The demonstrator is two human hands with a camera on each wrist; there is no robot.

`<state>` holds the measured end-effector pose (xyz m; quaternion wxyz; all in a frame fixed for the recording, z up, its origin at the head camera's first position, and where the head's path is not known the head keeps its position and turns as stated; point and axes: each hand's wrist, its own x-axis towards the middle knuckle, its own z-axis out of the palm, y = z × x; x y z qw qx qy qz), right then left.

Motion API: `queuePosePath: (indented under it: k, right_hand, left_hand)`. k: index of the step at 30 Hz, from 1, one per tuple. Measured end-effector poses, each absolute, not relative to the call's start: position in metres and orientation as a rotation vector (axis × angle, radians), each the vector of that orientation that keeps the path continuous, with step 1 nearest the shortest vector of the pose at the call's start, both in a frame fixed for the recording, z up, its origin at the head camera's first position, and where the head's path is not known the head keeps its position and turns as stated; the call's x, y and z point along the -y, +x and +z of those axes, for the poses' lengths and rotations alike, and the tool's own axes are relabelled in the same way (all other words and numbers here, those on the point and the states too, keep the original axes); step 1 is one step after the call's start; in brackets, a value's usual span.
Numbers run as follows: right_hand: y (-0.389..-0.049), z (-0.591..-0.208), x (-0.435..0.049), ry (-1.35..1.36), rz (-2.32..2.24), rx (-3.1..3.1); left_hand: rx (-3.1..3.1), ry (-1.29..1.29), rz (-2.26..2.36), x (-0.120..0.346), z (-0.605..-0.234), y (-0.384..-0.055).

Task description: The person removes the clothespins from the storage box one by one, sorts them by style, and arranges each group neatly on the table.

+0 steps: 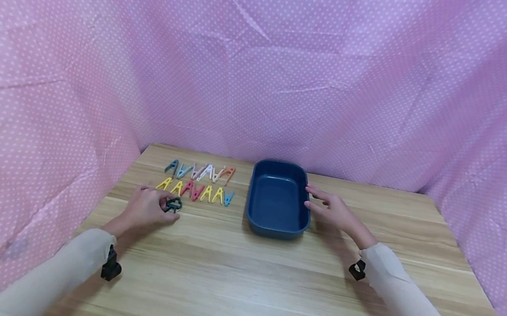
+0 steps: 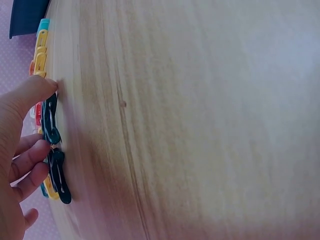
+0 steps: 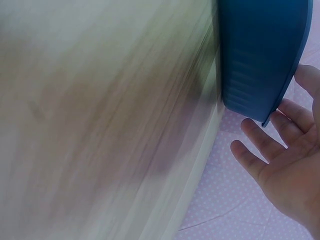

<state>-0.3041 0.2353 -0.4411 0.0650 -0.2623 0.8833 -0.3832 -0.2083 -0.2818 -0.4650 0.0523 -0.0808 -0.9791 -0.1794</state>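
My left hand (image 1: 148, 205) is at the left of the table, with thumb and fingers around a dark green clothespin (image 2: 51, 120). The thumb meets one end of it and the curled fingers are at the other. Another dark green clothespin (image 2: 60, 177) lies beside it under the fingers. Behind this hand, two rows of clothespins lie on the wood, among them a yellow clothespin (image 1: 218, 195) and a blue clothespin (image 1: 228, 198). With loosely extended fingers, my right hand (image 1: 334, 212) touches the right rim of a dark blue bin (image 1: 276, 232).
The bin stands near the back of the wooden table (image 1: 239, 286), right of the clothespin rows. Pink dotted cloth (image 1: 290, 79) hangs along the back and both sides. A black wrist mount (image 1: 111, 265) sits under the left sleeve, and another black mount (image 1: 357, 270) under the right.
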Motion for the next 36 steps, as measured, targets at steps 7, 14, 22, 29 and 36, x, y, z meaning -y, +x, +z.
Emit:
queuePosePath:
  k: [7,14,22,29,36]
  right_hand:
    - [-0.3035,-0.4411,-0.2356,-0.783,-1.174,-2.657]
    - [-0.3035,-0.4422,-0.2362,-0.800,-1.169,-2.661]
    - [-0.3042,-0.4444,-0.2360,-0.805,-1.159,-2.669]
    - [-0.3046,-0.4443,-0.2358,-0.810,-1.153,-2.684]
    - [-0.3045,-0.4442,-0.2362,-0.816,-1.159,-2.682]
  left_hand:
    - [2.929,-0.243,-0.534,0.2825,-0.4692,-0.2083]
    - [2.928,-0.243,-0.535,0.2839,-0.4720,-0.2108]
    - [2.917,-0.252,-0.527,0.2848,-0.4748,-0.2132]
    - [2.932,-0.249,-0.532,0.2833,-0.4718,-0.2124]
    - [2.945,-0.222,-0.571,0.2820,-0.4702,-0.2119]
